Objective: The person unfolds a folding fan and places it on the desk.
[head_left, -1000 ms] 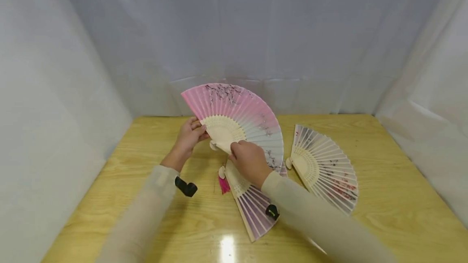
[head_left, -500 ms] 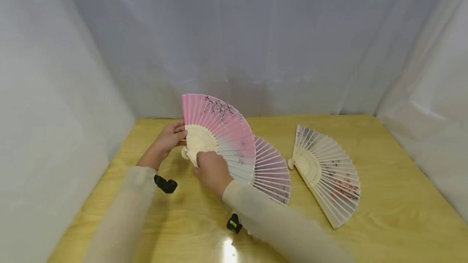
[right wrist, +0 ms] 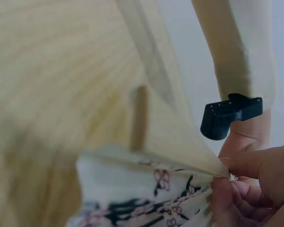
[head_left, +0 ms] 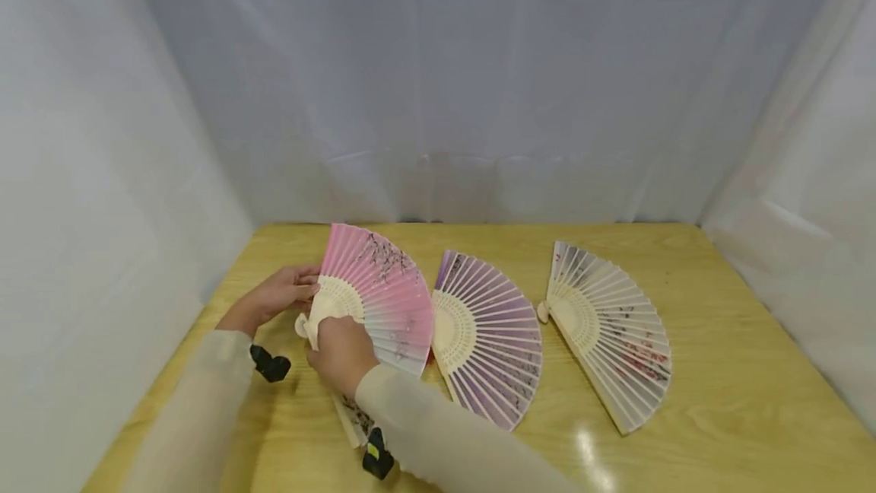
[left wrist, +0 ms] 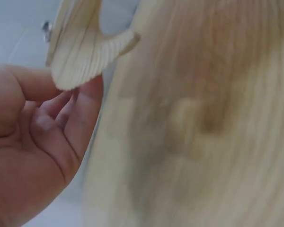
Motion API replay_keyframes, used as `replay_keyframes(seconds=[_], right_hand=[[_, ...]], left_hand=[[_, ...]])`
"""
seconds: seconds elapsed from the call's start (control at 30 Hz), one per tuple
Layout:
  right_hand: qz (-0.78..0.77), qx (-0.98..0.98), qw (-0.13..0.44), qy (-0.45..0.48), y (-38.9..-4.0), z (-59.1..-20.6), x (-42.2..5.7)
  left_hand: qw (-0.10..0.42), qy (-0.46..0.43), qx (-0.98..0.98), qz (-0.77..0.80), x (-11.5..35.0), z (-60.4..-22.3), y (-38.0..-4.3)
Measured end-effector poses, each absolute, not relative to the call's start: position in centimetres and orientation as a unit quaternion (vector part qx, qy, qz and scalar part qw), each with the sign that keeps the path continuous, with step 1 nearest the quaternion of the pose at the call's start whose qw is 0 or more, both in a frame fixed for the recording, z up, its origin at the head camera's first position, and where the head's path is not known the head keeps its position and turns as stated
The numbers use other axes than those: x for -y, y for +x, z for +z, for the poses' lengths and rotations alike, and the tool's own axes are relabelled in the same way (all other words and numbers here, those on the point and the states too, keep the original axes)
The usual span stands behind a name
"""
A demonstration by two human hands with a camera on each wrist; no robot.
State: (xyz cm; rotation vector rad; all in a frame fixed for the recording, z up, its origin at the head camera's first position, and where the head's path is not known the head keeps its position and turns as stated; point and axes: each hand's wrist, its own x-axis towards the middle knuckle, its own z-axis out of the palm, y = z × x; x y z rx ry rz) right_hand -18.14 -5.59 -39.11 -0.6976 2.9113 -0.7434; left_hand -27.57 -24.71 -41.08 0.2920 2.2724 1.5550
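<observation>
A spread folding fan (head_left: 383, 272), pink fading to pale with dark blossom branches, is at the left of the table in the head view. My left hand (head_left: 284, 295) pinches its left edge by the pale wooden ribs; the left wrist view shows thumb and fingertips on those ribs (left wrist: 78, 56). My right hand (head_left: 345, 352) grips the lower edge near the pivot, covering part of the ribs. In the right wrist view thumb and finger pinch the outer stick beside the blossom-printed cloth (right wrist: 137, 194). Whether the fan touches the table, I cannot tell.
A spread purple fan (head_left: 496, 341) lies on the wooden table (head_left: 725, 371) just right of the pink one. Farther right lies a spread grey-white fan (head_left: 616, 333) with red flowers. Pale sheeting (head_left: 465, 97) hangs behind the table and at both sides.
Both hands have carried the pink fan left and lower, nearer the table. The purple fan, earlier partly covered by it and my right arm, now shows almost whole.
</observation>
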Motion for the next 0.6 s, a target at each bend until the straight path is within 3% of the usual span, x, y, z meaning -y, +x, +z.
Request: replay_keyframes(seconds=[0.23, 0.6], right_hand=[[-0.242, -0.946, 0.031, -0.215, -16.8, -40.1, 7.4], [-0.223, -0.951, 0.053, -0.209, -16.2, -41.7, 8.3]], left_hand=[[0.228, 0.080, -0.808, 0.538, 27.1, -41.8, -26.4], [0.235, 0.020, -0.845, 0.480, 27.1, -41.5, -25.5]])
